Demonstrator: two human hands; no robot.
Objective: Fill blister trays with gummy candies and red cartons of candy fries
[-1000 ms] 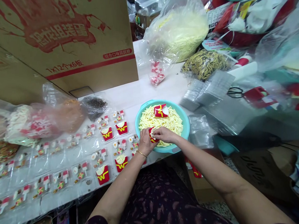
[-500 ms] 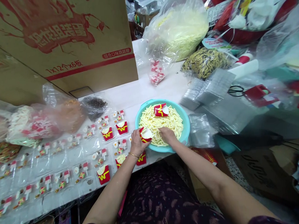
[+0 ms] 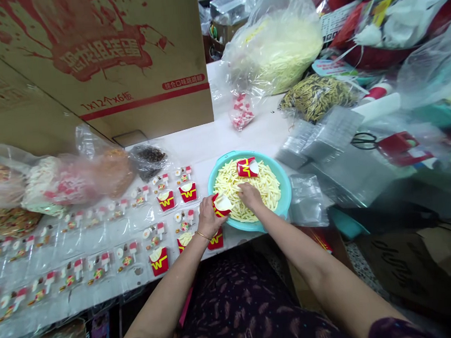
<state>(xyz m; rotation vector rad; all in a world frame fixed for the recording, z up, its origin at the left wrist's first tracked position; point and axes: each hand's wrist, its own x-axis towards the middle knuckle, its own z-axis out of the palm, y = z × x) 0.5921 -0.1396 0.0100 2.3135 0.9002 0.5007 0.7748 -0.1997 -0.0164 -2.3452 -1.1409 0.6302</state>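
Both hands work close together but apart in the head view: my left hand (image 3: 208, 215) grips a red carton (image 3: 222, 204) at the left rim of the turquoise basin (image 3: 288, 196), white opening showing. My right hand (image 3: 250, 197) reaches fingertips into the pale yellow sticks (image 3: 266, 187); whether they pinch any, I cannot tell. I'd judge a light hold best, sparing the carton's walls, its mouth kept facing the sticks.
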